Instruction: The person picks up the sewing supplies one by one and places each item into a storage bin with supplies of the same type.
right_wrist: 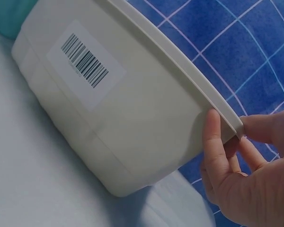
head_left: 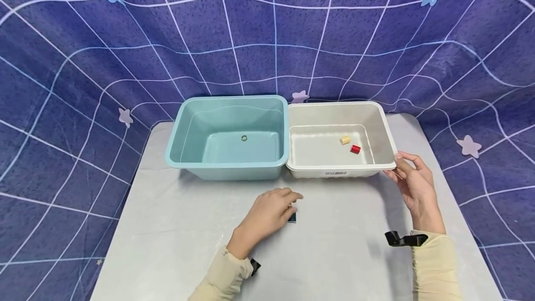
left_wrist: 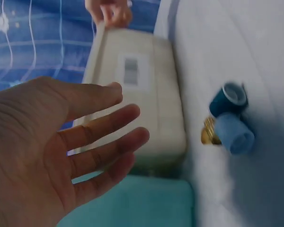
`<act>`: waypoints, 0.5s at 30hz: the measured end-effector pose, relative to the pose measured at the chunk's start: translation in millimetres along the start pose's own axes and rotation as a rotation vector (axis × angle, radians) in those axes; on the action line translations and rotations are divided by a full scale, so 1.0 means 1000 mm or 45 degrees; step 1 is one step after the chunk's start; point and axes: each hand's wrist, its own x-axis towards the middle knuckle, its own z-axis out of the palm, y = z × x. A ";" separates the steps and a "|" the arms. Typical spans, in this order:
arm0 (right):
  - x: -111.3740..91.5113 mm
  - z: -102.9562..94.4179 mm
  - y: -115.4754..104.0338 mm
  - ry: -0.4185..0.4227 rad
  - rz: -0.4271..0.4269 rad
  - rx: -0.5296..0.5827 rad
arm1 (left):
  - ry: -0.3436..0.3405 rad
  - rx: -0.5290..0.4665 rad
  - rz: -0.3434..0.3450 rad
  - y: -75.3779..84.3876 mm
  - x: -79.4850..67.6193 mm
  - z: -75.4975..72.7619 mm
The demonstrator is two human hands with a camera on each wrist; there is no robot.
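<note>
My left hand (head_left: 269, 212) hovers low over the table, its fingers apart and holding nothing. Close by it, in the left wrist view, lie a dark teal thread spool (left_wrist: 228, 99), a light blue spool-like cylinder (left_wrist: 234, 134) and a ribbed gold piece (left_wrist: 210, 131); the hand mostly hides them from the head view. My right hand (head_left: 414, 185) pinches the front right corner of the white bin's (right_wrist: 146, 113) rim between thumb and fingers. Inside that bin are a yellow spool (head_left: 345, 140) and a red spool (head_left: 355, 149).
A light teal bin (head_left: 234, 165) stands against the white bin's left side, with a small gold-green ring-like piece (head_left: 244, 138) on its floor. Both stand toward the back of the table (head_left: 159, 236). Behind and beside it hangs a blue gridded cloth (head_left: 251, 27).
</note>
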 end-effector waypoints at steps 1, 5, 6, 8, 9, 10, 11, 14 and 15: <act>0.000 0.000 0.000 0.001 0.000 0.007 | 0.011 0.005 -0.027 -0.004 0.002 0.003; 0.000 -0.001 -0.001 0.009 0.009 0.025 | 0.034 -0.012 -0.133 -0.018 0.008 0.013; 0.000 -0.001 -0.001 0.011 0.012 0.025 | 0.035 -0.018 -0.158 -0.021 0.009 0.016; 0.001 -0.001 0.000 0.014 0.015 0.021 | 0.037 -0.029 -0.193 -0.025 0.010 0.022; 0.001 -0.001 0.000 0.014 0.015 0.021 | 0.036 -0.026 -0.203 -0.027 0.011 0.026; 0.001 -0.001 0.000 0.017 0.014 0.019 | 0.036 -0.021 -0.210 -0.028 0.011 0.029; 0.001 -0.001 0.000 0.018 0.015 0.018 | 0.033 -0.014 -0.214 -0.029 0.011 0.032; 0.002 -0.001 0.000 0.019 0.015 0.023 | 0.026 0.000 -0.225 -0.032 0.011 0.041; 0.002 -0.001 0.001 0.020 0.017 0.027 | 0.022 0.003 -0.229 -0.032 0.011 0.043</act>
